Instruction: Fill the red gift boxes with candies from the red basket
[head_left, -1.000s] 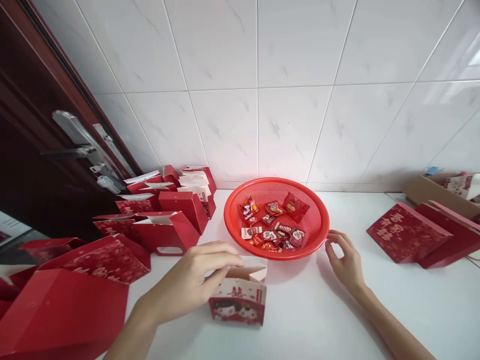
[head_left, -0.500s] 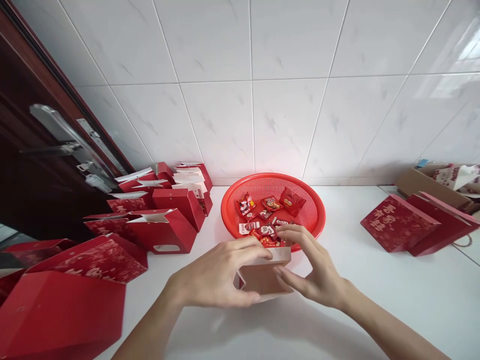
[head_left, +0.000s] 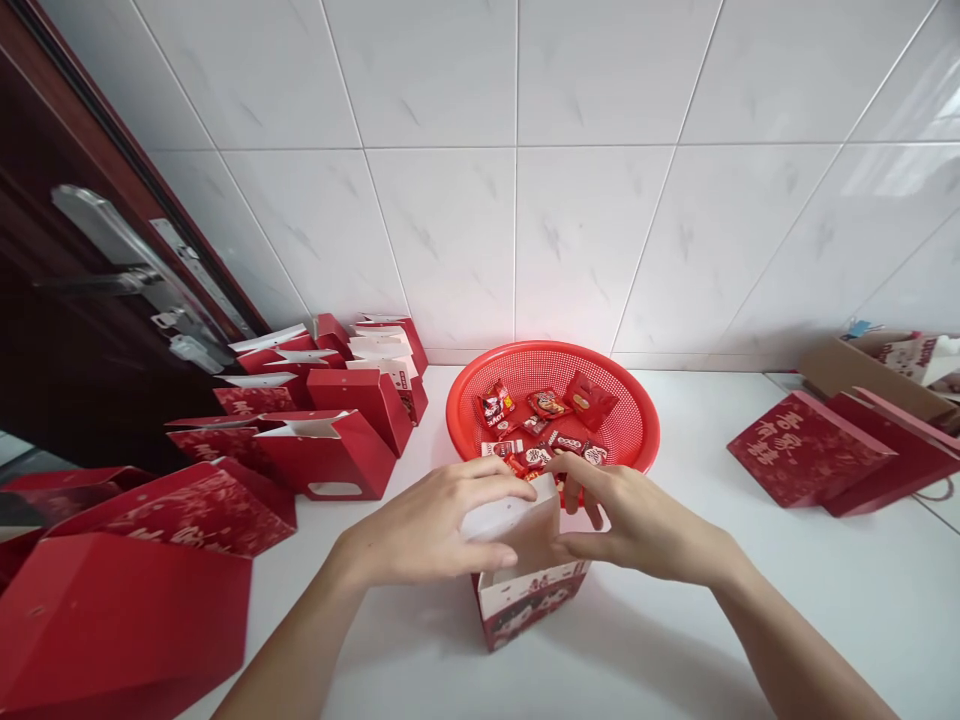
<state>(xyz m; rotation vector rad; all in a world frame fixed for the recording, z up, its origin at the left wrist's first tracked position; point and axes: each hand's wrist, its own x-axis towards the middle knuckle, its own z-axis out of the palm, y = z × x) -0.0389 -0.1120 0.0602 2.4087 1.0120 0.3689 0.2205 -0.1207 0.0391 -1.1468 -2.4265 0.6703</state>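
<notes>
**Left hand** [head_left: 431, 525]: narrow, fingers close together and laid over the white top flap of the box, thumb pressed against its near side.

**Right hand** [head_left: 637, 525]: narrow, fingers curled over the box's far upper edge, thumb along the white flap; it holds the box from the opposite side.

**Paper gift box** [head_left: 525, 610]: between the two hands and just below them, resting on the **counter** [head_left: 825, 600]. Red and white, printed with a cartoon couple; white upper part gathered under both hands.

**Red plastic mesh basket** [head_left: 637, 400]: just beyond the fingers of both hands, its rim close to the box. Contains **wrapped sweets** [head_left: 547, 403] in red packets.

**Red paper gift bags** [head_left: 330, 455]: a group standing beyond and to the outer side of the left hand, white inner flaps showing.

**Large red box** [head_left: 112, 620]: on the far outer side of the left hand.

**Flat red printed bags** [head_left: 810, 450]: well beyond the right hand, near a **cardboard box** [head_left: 847, 365].

**Dark door with metal handle** [head_left: 112, 240]: beyond the left hand, beside a **white tile wall** [head_left: 525, 200].
</notes>
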